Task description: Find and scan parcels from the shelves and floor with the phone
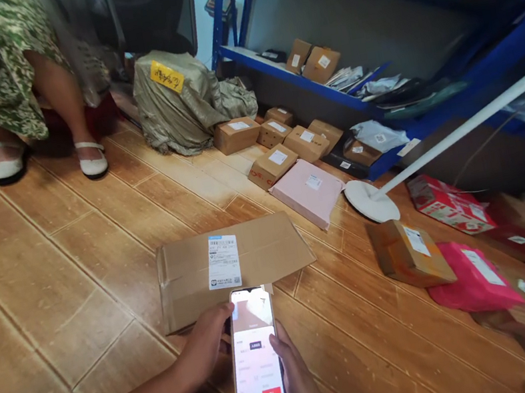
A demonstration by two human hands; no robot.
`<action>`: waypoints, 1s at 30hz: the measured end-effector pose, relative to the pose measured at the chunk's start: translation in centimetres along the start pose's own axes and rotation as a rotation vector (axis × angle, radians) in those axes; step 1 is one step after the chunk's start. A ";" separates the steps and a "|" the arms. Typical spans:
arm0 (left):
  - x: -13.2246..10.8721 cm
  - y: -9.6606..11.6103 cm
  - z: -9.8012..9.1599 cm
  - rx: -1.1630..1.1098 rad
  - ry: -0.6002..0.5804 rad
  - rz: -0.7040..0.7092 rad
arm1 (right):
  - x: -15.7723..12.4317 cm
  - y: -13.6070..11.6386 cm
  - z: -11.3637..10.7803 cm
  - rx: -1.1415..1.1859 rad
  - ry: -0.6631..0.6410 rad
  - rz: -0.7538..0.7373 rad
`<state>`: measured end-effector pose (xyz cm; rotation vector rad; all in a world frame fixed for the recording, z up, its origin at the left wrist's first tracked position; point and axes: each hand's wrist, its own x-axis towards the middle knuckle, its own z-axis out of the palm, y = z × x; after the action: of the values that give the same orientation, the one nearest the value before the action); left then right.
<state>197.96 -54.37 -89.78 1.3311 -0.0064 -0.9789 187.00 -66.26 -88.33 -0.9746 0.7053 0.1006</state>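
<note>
A smartphone [256, 374] with a lit white screen is held upright between both hands. Along its left edge, near the top, my left hand [206, 345] grips it with the thumb at the frame. My right hand [299, 379] wraps the lower right side, its thumb resting on the screen's edge. The screen shows a camera picture at the top and a red button low down. Just beyond the phone lies a flat brown cardboard box [184, 271] on the floor. It carries a white shipping label [222, 261] with barcodes, facing up.
Beyond are several small cartons [274, 162], a pink parcel [310, 191] and a wrapped bundle [175, 107]. A white stand [372, 199] slants rightward near the blue shelving [432, 119]. More parcels, including a bright pink bag [470, 278], lie right. A seated person's shoes [92, 160] are upper left.
</note>
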 end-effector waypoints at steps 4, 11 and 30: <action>-0.7 -0.7 0.8 -0.063 0.029 0.036 | 0.0 -0.1 0.2 0.027 -0.043 -0.062; -1.7 0.3 1.5 -0.070 0.027 0.043 | -0.3 -0.7 1.1 0.053 -0.052 -0.058; 0.1 4.6 -7.4 0.492 0.686 0.537 | 1.0 -6.1 4.1 0.058 -0.052 0.023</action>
<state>204.58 -48.89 -88.38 1.9314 -0.0815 -0.0289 192.12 -66.79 -83.07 -0.9058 0.6683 0.1244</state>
